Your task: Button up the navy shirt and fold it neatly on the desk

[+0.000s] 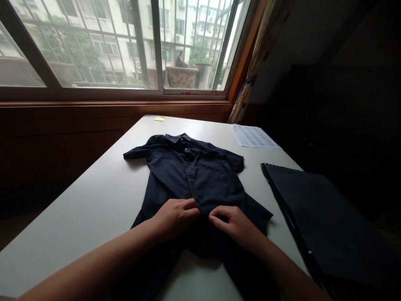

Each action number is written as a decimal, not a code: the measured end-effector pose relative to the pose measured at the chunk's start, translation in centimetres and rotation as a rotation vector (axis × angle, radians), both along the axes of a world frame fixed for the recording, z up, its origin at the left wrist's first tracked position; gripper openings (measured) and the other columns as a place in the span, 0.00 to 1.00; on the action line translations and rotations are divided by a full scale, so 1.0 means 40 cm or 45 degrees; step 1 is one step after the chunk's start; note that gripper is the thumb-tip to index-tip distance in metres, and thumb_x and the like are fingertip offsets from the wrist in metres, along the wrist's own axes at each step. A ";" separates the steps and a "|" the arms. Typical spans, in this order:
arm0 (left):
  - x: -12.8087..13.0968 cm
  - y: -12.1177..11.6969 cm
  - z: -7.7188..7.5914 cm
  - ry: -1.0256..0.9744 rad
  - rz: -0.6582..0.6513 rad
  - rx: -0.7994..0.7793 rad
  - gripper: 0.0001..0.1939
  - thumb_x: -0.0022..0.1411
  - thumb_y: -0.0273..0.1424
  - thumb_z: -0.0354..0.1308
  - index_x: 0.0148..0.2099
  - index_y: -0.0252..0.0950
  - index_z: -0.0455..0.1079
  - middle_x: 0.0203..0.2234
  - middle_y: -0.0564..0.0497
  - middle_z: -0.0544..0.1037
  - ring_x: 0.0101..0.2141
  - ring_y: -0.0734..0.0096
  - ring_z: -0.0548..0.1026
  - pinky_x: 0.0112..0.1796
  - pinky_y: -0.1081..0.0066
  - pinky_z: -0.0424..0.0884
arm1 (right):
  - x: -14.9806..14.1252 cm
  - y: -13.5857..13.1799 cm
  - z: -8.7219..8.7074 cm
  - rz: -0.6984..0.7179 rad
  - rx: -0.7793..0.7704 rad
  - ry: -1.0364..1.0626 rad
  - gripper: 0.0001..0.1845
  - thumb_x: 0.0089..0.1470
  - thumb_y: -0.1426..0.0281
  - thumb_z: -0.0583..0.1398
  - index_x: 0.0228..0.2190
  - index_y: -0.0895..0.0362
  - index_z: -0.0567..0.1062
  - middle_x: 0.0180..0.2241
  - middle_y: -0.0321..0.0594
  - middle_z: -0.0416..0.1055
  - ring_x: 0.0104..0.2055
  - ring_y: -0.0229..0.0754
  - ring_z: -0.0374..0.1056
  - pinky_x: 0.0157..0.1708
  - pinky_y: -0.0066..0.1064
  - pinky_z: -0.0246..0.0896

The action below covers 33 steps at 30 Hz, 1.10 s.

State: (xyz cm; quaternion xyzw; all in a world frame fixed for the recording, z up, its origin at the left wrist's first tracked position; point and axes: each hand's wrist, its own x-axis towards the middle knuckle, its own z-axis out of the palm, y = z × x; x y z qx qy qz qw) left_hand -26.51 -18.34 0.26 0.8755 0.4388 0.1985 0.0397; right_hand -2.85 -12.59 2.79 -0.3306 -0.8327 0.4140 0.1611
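A dark navy short-sleeved shirt (169, 175) lies front up on the white table (78, 196), its collar toward the window. Small pale buttons run down from the collar. My left hand (177, 215) is closed, its thumb and fingers pinching the shirt's front edge around the middle. Just to the right, my right hand (233, 221) is closed as well, fingertips and thumb together on the shirt fabric. A small gap separates the two hands. Below them, the shirt's lower front parts to either side, with bare table showing between. The fingertips' exact grip is partly hidden in dark cloth.
Right of the shirt lies a folded dark cloth or bag-like item (322, 213) with a striped edge. Printed papers (255, 136) rest at the far right corner, and a yellow note (159, 118) near the far edge. Beyond stand a barred window (125, 46) and a curtain (250, 83).
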 end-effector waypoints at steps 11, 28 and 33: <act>0.001 0.001 0.000 0.009 0.001 0.003 0.10 0.72 0.31 0.49 0.43 0.39 0.72 0.33 0.53 0.72 0.28 0.74 0.69 0.28 0.74 0.62 | -0.001 0.001 -0.011 -0.032 0.017 -0.016 0.09 0.59 0.68 0.59 0.30 0.57 0.78 0.29 0.36 0.76 0.33 0.40 0.71 0.36 0.28 0.61; -0.005 0.005 -0.013 -0.092 0.086 -0.088 0.08 0.68 0.29 0.55 0.47 0.40 0.73 0.37 0.52 0.74 0.34 0.73 0.75 0.34 0.76 0.71 | -0.010 -0.025 -0.007 0.096 0.247 -0.011 0.12 0.64 0.65 0.57 0.45 0.52 0.78 0.38 0.40 0.71 0.38 0.41 0.69 0.41 0.32 0.63; -0.010 0.001 -0.010 -0.124 0.094 -0.162 0.10 0.66 0.30 0.58 0.50 0.42 0.73 0.40 0.51 0.75 0.36 0.71 0.76 0.36 0.73 0.72 | -0.009 -0.023 -0.010 0.019 0.358 -0.184 0.14 0.60 0.62 0.61 0.46 0.51 0.78 0.37 0.39 0.73 0.35 0.42 0.70 0.38 0.31 0.64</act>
